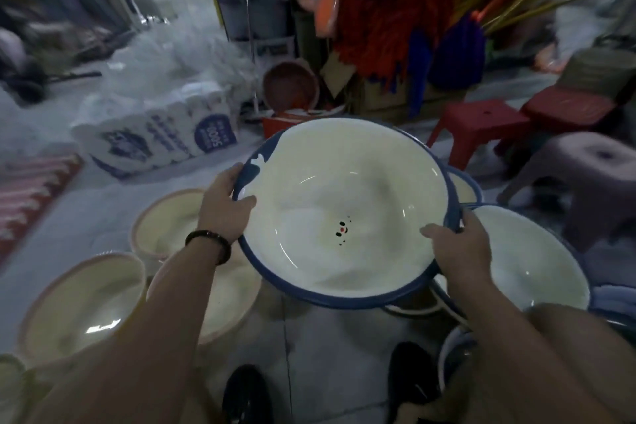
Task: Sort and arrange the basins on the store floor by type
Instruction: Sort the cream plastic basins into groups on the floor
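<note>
On my feed, the pink-rimmed basins [79,303] sit on the floor [309,348] toward its left side, three that I can count, one partly hidden under the left forearm. The left hand [225,206], a dark bracelet [210,244] on its wrist, grips the left rim of the blue-rimmed basin [344,210]. Its thumb is curled onto the cream inside and its fingers are wrapped round the outside of the rim. That basin is held up off the floor between both hands, tilted so I look straight into it, with a small printed face near its bottom. The right hand [461,251] clamps the right rim the same way, thumb lying inside and fingers hooked over the blue edge. Just beside and below it, more blue-rimmed basins [526,258] lie overlapping on the floor's right side; through the blur I cannot tell how many. Beyond them stand a red stool [481,127] and a purple stool [592,169].
</note>
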A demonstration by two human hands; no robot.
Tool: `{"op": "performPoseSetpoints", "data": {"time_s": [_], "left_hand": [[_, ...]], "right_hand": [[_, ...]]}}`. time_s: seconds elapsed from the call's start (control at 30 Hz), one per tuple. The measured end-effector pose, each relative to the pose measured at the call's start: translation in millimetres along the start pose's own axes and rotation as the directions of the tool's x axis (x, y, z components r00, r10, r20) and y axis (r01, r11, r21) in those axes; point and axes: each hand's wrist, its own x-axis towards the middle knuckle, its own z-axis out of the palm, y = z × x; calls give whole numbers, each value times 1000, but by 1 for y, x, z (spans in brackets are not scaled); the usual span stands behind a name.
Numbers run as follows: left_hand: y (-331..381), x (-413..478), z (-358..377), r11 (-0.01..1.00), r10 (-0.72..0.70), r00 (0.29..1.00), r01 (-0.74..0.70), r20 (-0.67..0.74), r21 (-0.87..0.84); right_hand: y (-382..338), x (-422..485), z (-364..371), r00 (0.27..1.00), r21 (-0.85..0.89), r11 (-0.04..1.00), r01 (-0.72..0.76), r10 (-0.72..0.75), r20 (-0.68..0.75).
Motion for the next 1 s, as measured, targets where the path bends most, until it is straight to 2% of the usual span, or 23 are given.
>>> {"op": "performPoseSetpoints", "data": {"time_s": [0.13, 0.23, 0.33, 0.4, 0.47, 0.53, 0.63, 0.73, 0.87, 1.0], "left_hand": [[74, 4, 39, 987, 62, 996, -52, 62, -151], [117, 21, 86, 941, 72, 986, -17, 150, -339], [170, 20, 138, 880, 113, 954, 34, 279, -475], [195, 21, 174, 871, 151, 925, 42, 348, -490], [206, 22, 211, 855, 129, 885, 130, 448, -502], [202, 26, 244, 872, 80, 843, 199, 532, -447], [182, 33, 290, 885, -37, 816, 295, 577, -360], [151, 29, 329, 871, -130, 741, 403, 658, -282], [90, 16, 363, 890, -243, 674, 441, 698, -116], [40, 11, 386, 931, -288, 683, 364, 671, 28]], "right_hand": [[-66, 17, -74, 998, 231, 972, 38, -48, 36], [-99, 34, -122, 999, 330, 944, 30, -18, -40], [-105, 56, -162, 983, 342, 938, 57, 8, -185], [-99, 70, -190, 963, 316, 946, 75, 13, -269], [-82, 82, -215, 941, 301, 952, 59, 48, -335], [-57, 91, -232, 922, 313, 949, 24, 100, -374], [-16, 97, -238, 880, 336, 941, -33, 187, -436], [23, 97, -223, 835, 347, 934, -84, 256, -487], [78, 93, -194, 795, 275, 950, -145, 278, -539], [113, 93, -180, 776, 271, 936, -226, 341, -530]]}}
